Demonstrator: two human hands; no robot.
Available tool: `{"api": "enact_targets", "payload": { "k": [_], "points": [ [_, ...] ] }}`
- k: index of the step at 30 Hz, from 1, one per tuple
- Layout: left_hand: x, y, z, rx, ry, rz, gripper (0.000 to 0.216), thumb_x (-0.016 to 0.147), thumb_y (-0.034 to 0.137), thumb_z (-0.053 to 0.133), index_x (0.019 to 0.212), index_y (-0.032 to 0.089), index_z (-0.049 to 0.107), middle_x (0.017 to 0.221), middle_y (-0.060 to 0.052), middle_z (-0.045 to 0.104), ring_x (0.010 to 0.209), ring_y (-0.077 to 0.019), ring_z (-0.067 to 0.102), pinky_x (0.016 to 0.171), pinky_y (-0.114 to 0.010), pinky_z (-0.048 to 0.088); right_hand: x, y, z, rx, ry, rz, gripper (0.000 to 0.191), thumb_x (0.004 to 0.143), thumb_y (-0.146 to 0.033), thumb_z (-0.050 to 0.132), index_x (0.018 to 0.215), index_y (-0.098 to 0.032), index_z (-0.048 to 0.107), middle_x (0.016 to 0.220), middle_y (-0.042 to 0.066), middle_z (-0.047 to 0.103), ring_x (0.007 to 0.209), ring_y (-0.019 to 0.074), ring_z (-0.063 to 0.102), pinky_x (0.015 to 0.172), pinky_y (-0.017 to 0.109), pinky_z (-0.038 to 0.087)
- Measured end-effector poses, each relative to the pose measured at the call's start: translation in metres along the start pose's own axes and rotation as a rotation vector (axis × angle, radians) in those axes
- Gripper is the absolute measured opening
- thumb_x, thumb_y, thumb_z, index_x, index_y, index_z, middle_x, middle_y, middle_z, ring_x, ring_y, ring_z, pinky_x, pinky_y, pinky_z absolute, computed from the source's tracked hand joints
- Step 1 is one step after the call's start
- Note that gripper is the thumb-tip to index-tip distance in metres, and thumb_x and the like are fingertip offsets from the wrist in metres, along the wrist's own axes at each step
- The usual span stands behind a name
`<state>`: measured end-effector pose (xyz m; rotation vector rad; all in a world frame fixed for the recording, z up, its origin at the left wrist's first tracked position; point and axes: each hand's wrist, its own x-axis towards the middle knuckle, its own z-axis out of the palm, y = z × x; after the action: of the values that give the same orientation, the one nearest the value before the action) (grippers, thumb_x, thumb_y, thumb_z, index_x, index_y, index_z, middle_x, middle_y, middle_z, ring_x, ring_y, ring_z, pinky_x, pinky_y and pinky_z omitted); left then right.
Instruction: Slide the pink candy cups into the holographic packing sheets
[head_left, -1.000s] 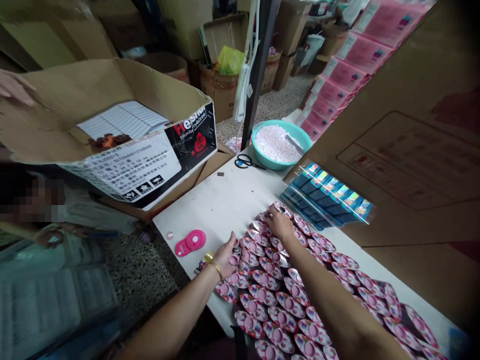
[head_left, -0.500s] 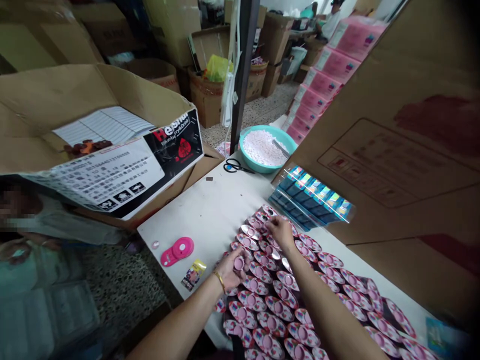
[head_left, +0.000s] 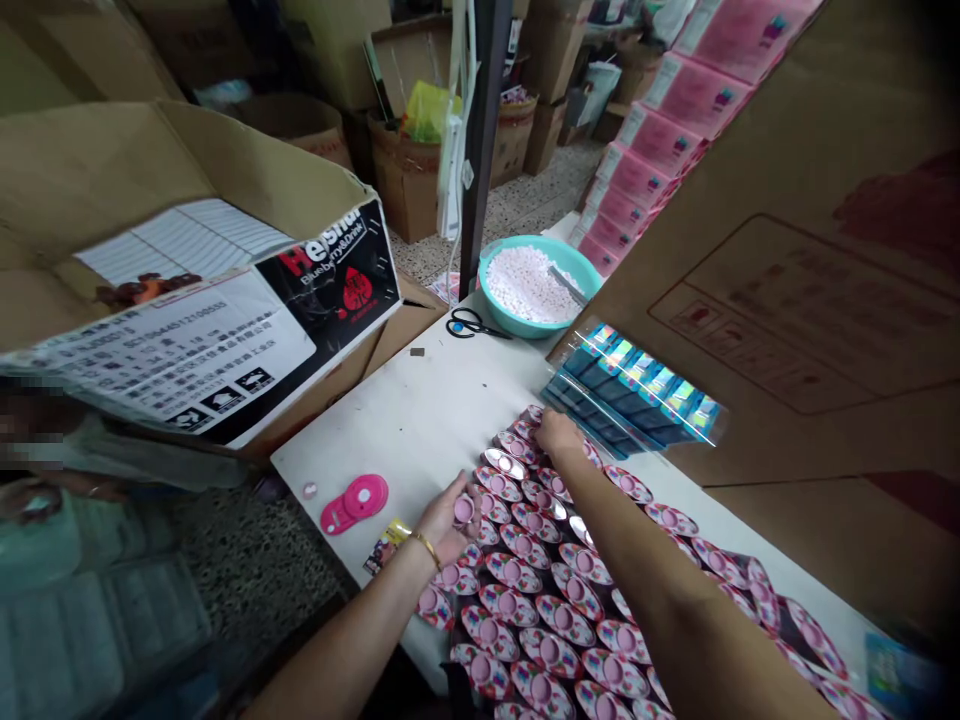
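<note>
My left hand [head_left: 442,528], with a gold bracelet at its wrist, is curled palm up at the left side of the rows. A small round pink piece [head_left: 463,510] shows in its fingers. Rows of oval, flower-printed pieces [head_left: 512,573], most with a pink disc in the middle, cover the near part of the white table [head_left: 442,400]. At the far end of these rows my right hand [head_left: 559,434] reaches down with its fingers drawn together. Its fingertips are partly hidden, and what they hold, if anything, cannot be made out.
A turquoise basin [head_left: 491,310] of small white pieces stands at the far end, beside black-handled scissors [head_left: 472,325]. Blue packs in clear plastic [head_left: 630,385] lean by a large carton [head_left: 810,330] on the right. Left are a pink flat object [head_left: 356,503] and an open carton [head_left: 315,310].
My left hand has drawn left, off the middle of the rows, keeping the pink piece. My right hand stays at the far end, its fingers now lower and more hidden. The view has shifted slightly.
</note>
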<state>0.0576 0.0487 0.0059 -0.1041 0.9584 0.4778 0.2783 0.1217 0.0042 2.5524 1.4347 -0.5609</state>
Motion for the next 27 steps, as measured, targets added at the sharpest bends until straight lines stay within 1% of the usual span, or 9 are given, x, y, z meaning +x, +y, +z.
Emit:
{"api": "enact_targets", "payload": {
  "k": [4, 6, 9, 12, 16, 18, 20, 23, 27],
  "points": [
    [0.009, -0.006, 0.005, 0.113, 0.14, 0.13, 0.03, 0.069, 0.043, 0.061, 0.067, 0.015, 0.051, 0.048, 0.005, 0.049, 0.035, -0.0039, 0.04, 0.033, -0.014, 0.024, -0.068, -0.005, 0.012, 0.292, 0.192, -0.322, 0.024, 0.081, -0.028, 0.05, 0.102, -0.021, 0.059, 0.097, 0.008, 0.062, 0.09, 0.0197, 0.057, 0.076, 0.028, 0.042],
    [0.017, -0.014, 0.009, 0.156, 0.138, 0.202, 0.032, 0.069, 0.045, 0.059, 0.066, 0.015, 0.05, 0.044, 0.006, 0.046, 0.034, -0.0049, 0.04, 0.033, -0.015, 0.023, -0.107, -0.012, 0.024, 0.453, 0.1, -0.599, 0.018, 0.08, -0.022, 0.049, 0.092, -0.023, 0.063, 0.091, 0.004, 0.061, 0.084, 0.0153, 0.057, 0.073, 0.024, 0.042],
    [0.026, -0.026, 0.017, 0.214, 0.138, 0.302, 0.035, 0.068, 0.05, 0.058, 0.066, 0.016, 0.05, 0.04, 0.007, 0.042, 0.03, -0.0053, 0.036, 0.032, -0.016, 0.021, -0.141, -0.019, 0.038, 0.584, 0.063, -0.667, 0.017, 0.076, -0.013, 0.05, 0.08, -0.022, 0.064, 0.08, 0.003, 0.059, 0.077, 0.0148, 0.055, 0.069, 0.024, 0.042],
    [0.025, -0.028, 0.022, 0.277, 0.184, 0.337, 0.037, 0.067, 0.053, 0.057, 0.065, 0.017, 0.049, 0.038, 0.007, 0.041, 0.029, -0.0056, 0.035, 0.032, -0.017, 0.02, -0.127, -0.009, 0.036, 0.746, 0.038, -0.602, 0.015, 0.072, -0.012, 0.05, 0.075, -0.02, 0.063, 0.076, 0.002, 0.06, 0.074, 0.0145, 0.055, 0.069, 0.025, 0.042],
    [0.008, -0.015, 0.017, 0.206, 0.193, 0.317, 0.035, 0.067, 0.049, 0.06, 0.065, 0.016, 0.047, 0.045, 0.007, 0.045, 0.035, -0.0038, 0.039, 0.034, -0.014, 0.021, -0.059, 0.016, 0.007, 0.898, 0.087, -0.266, 0.009, 0.071, -0.022, 0.051, 0.071, -0.016, 0.058, 0.061, 0.0, 0.059, 0.058, 0.0136, 0.054, 0.058, 0.025, 0.043],
    [0.0, -0.009, 0.012, 0.162, 0.163, 0.31, 0.033, 0.067, 0.046, 0.062, 0.069, 0.016, 0.05, 0.05, 0.006, 0.048, 0.036, -0.0026, 0.04, 0.035, -0.013, 0.022, -0.034, 0.018, -0.008, 0.955, 0.013, -0.187, 0.012, 0.069, -0.025, 0.053, 0.071, -0.014, 0.058, 0.053, -0.001, 0.055, 0.05, 0.0128, 0.051, 0.052, 0.024, 0.042],
    [-0.004, -0.004, 0.009, 0.146, 0.09, 0.28, 0.031, 0.069, 0.045, 0.06, 0.079, 0.016, 0.054, 0.055, 0.005, 0.051, 0.038, -0.0025, 0.042, 0.035, -0.013, 0.024, -0.031, 0.008, -0.014, 0.983, -0.115, -0.257, 0.016, 0.07, -0.028, 0.054, 0.075, -0.014, 0.059, 0.052, -0.002, 0.054, 0.046, 0.0123, 0.049, 0.049, 0.024, 0.041],
    [0.0, 0.0, 0.012, 0.079, -0.057, 0.173, 0.033, 0.076, 0.045, 0.053, 0.094, 0.018, 0.056, 0.063, 0.002, 0.057, 0.044, -0.005, 0.05, 0.037, -0.014, 0.031, -0.067, -0.017, -0.008, 0.869, -0.221, -0.516, 0.018, 0.075, -0.03, 0.052, 0.081, -0.018, 0.063, 0.061, -0.001, 0.06, 0.054, 0.0134, 0.055, 0.055, 0.024, 0.044],
    [0.011, 0.002, 0.018, -0.109, -0.143, 0.087, 0.025, 0.08, 0.039, 0.05, 0.086, 0.015, 0.057, 0.057, 0.003, 0.056, 0.043, -0.0037, 0.05, 0.038, -0.013, 0.036, -0.117, -0.032, 0.007, 0.681, -0.06, -0.791, 0.016, 0.079, -0.026, 0.05, 0.078, -0.024, 0.066, 0.089, 0.002, 0.063, 0.086, 0.0145, 0.057, 0.077, 0.025, 0.042]
  ]
}}
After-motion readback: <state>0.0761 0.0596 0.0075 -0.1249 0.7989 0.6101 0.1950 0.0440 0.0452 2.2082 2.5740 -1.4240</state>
